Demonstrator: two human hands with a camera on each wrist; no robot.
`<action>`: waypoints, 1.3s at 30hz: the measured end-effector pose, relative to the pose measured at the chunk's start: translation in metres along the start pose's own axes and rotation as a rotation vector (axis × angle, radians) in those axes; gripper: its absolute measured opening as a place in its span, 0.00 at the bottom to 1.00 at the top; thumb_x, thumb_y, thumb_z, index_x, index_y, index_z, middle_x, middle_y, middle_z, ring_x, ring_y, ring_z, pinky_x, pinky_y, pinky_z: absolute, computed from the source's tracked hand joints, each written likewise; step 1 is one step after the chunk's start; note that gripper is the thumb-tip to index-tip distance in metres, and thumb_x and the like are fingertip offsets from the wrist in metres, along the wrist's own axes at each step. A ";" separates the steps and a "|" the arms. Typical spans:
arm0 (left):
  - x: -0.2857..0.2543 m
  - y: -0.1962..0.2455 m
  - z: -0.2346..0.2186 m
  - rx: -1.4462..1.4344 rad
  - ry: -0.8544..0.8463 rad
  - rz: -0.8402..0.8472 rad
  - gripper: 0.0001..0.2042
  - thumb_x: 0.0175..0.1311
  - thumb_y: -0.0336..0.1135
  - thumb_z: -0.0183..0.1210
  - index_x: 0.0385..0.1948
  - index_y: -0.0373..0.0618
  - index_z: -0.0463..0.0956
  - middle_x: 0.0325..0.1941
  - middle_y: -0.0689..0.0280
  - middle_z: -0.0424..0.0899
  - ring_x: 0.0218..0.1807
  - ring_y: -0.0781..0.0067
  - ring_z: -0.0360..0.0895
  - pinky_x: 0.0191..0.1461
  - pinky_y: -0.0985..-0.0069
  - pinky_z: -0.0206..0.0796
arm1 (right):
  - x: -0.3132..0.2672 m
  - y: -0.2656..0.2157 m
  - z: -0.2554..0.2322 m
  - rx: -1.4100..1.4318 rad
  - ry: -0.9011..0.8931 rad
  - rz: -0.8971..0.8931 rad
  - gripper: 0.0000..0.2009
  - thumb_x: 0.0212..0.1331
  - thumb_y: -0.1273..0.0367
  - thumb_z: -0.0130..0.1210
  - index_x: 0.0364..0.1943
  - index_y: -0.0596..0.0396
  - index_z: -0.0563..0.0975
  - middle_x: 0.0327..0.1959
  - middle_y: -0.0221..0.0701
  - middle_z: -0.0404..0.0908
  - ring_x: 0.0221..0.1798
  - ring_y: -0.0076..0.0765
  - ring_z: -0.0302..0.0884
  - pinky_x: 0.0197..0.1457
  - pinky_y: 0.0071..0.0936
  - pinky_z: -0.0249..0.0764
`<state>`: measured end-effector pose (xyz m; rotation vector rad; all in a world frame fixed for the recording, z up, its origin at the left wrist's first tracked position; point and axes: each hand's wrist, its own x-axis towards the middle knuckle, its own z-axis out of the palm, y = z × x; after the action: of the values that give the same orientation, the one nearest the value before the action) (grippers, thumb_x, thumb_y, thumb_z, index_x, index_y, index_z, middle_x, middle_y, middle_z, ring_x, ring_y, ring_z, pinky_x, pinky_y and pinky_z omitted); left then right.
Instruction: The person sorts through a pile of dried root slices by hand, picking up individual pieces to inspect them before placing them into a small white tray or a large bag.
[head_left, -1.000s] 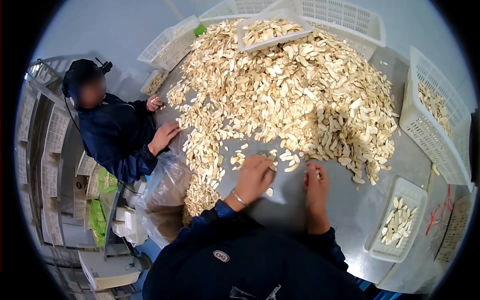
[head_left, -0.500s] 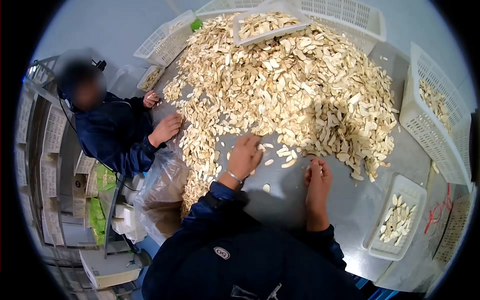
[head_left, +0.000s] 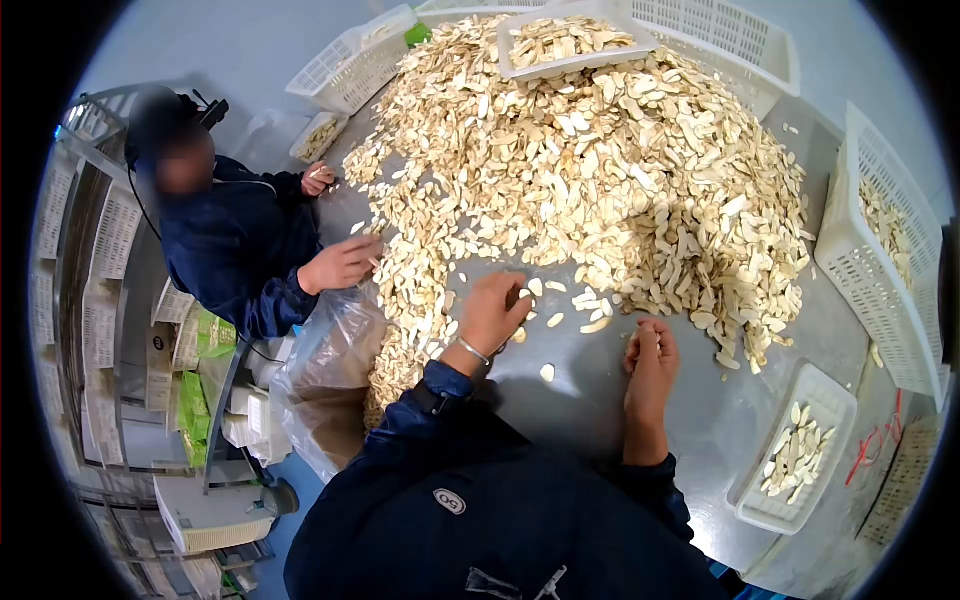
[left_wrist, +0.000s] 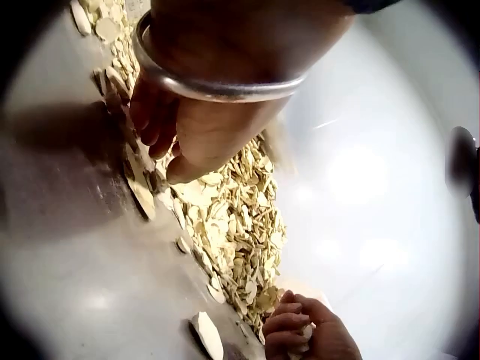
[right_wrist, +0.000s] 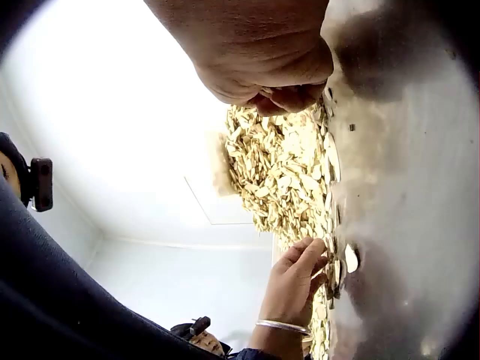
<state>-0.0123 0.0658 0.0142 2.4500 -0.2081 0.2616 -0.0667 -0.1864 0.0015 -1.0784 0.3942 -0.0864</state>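
Observation:
A large heap of pale dried slices [head_left: 560, 170] covers the far side of the metal table [head_left: 560, 410]. My left hand [head_left: 492, 312], with a bracelet at its wrist, reaches down among loose slices at the heap's front edge. In the right wrist view, the left hand's thumb and fingers [right_wrist: 304, 259] extend towards these slices. To its right, my right hand [head_left: 652, 352] is held over the table with its fingers curled in. The left wrist view shows pale slices [left_wrist: 304, 337] gripped in those curled fingers. One loose slice [head_left: 547, 373] lies between the hands.
A shallow white tray [head_left: 848, 390] with some slices stands at the right. Another tray [head_left: 575, 68] rests on the heap. White perforated baskets [head_left: 870, 270] line the table's edge. At the left, another person [head_left: 225, 240] works beside a clear plastic bag [head_left: 325, 380].
My left hand has moved forward and slightly left, away from near the lone slice to the heap's edge. My right hand stays curled in about the same place over the table.

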 end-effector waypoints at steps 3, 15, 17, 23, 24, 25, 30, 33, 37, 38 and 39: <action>0.003 0.005 0.003 -0.067 -0.056 -0.027 0.04 0.60 0.33 0.63 0.32 0.44 0.80 0.28 0.58 0.78 0.34 0.51 0.77 0.39 0.58 0.70 | 0.000 -0.001 0.000 -0.015 0.008 0.001 0.08 0.75 0.65 0.53 0.44 0.56 0.77 0.24 0.20 0.70 0.24 0.13 0.62 0.25 0.16 0.56; -0.009 0.086 0.070 0.121 -0.004 0.527 0.09 0.57 0.30 0.63 0.39 0.43 0.78 0.45 0.60 0.78 0.51 0.54 0.75 0.57 0.61 0.67 | 0.004 0.005 -0.002 0.065 -0.006 -0.034 0.07 0.74 0.65 0.54 0.44 0.54 0.78 0.22 0.20 0.71 0.22 0.13 0.62 0.23 0.15 0.55; -0.006 0.085 0.073 0.187 -0.010 0.538 0.09 0.58 0.30 0.62 0.40 0.43 0.77 0.46 0.61 0.77 0.53 0.55 0.75 0.59 0.61 0.66 | 0.002 0.003 -0.001 0.041 0.014 -0.018 0.07 0.74 0.66 0.54 0.44 0.54 0.78 0.22 0.20 0.71 0.22 0.13 0.62 0.23 0.15 0.55; 0.006 0.008 0.045 0.446 0.143 0.356 0.05 0.57 0.29 0.61 0.35 0.45 0.79 0.46 0.62 0.81 0.51 0.56 0.76 0.56 0.59 0.67 | -0.001 -0.004 0.001 0.036 0.001 0.033 0.06 0.73 0.68 0.53 0.45 0.55 0.77 0.24 0.20 0.69 0.25 0.14 0.63 0.25 0.16 0.55; 0.004 -0.008 0.030 0.518 0.153 0.260 0.05 0.58 0.29 0.61 0.35 0.45 0.80 0.46 0.62 0.81 0.51 0.56 0.76 0.56 0.58 0.67 | -0.002 -0.004 0.001 0.044 -0.005 0.037 0.06 0.73 0.68 0.52 0.46 0.55 0.77 0.24 0.20 0.69 0.25 0.14 0.63 0.25 0.16 0.55; -0.001 -0.022 0.015 0.588 0.165 0.158 0.04 0.59 0.30 0.61 0.35 0.46 0.80 0.45 0.62 0.82 0.50 0.55 0.76 0.55 0.57 0.67 | -0.002 -0.006 0.002 0.035 0.001 0.047 0.06 0.73 0.67 0.52 0.45 0.54 0.77 0.24 0.20 0.69 0.25 0.14 0.63 0.25 0.16 0.55; -0.025 -0.007 -0.017 0.455 0.253 0.066 0.05 0.59 0.30 0.62 0.35 0.43 0.79 0.43 0.57 0.80 0.48 0.50 0.74 0.53 0.55 0.66 | -0.002 -0.004 0.005 0.033 -0.008 0.082 0.07 0.74 0.66 0.53 0.44 0.53 0.76 0.25 0.20 0.69 0.24 0.14 0.62 0.24 0.16 0.54; -0.044 0.037 0.011 0.267 0.045 0.328 0.16 0.62 0.41 0.64 0.48 0.44 0.79 0.60 0.53 0.77 0.66 0.47 0.71 0.70 0.50 0.61 | -0.001 -0.001 0.007 0.048 0.001 0.021 0.07 0.75 0.66 0.52 0.43 0.54 0.77 0.21 0.20 0.69 0.22 0.14 0.61 0.22 0.16 0.53; -0.058 0.035 0.024 0.273 -0.179 0.415 0.20 0.65 0.45 0.62 0.55 0.46 0.75 0.67 0.53 0.72 0.75 0.47 0.62 0.77 0.46 0.52 | 0.001 0.002 0.005 0.027 0.017 -0.024 0.06 0.75 0.67 0.52 0.43 0.55 0.77 0.22 0.20 0.69 0.22 0.14 0.61 0.22 0.17 0.53; -0.057 0.020 0.026 0.289 -0.117 0.352 0.17 0.65 0.42 0.62 0.52 0.46 0.76 0.66 0.55 0.73 0.75 0.49 0.62 0.78 0.46 0.51 | 0.001 0.003 0.004 0.020 0.008 -0.023 0.06 0.75 0.67 0.52 0.43 0.55 0.77 0.22 0.20 0.69 0.22 0.14 0.61 0.22 0.17 0.53; -0.054 0.002 0.024 0.350 -0.088 0.312 0.16 0.65 0.41 0.62 0.51 0.46 0.77 0.66 0.56 0.73 0.74 0.50 0.63 0.77 0.46 0.51 | 0.001 0.004 0.003 0.016 0.001 -0.023 0.06 0.75 0.67 0.52 0.43 0.55 0.77 0.22 0.20 0.69 0.22 0.14 0.61 0.22 0.17 0.53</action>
<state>-0.0620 0.0541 -0.0157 2.7729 -0.6326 0.3494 -0.0655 -0.1822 -0.0008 -1.0674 0.3817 -0.1102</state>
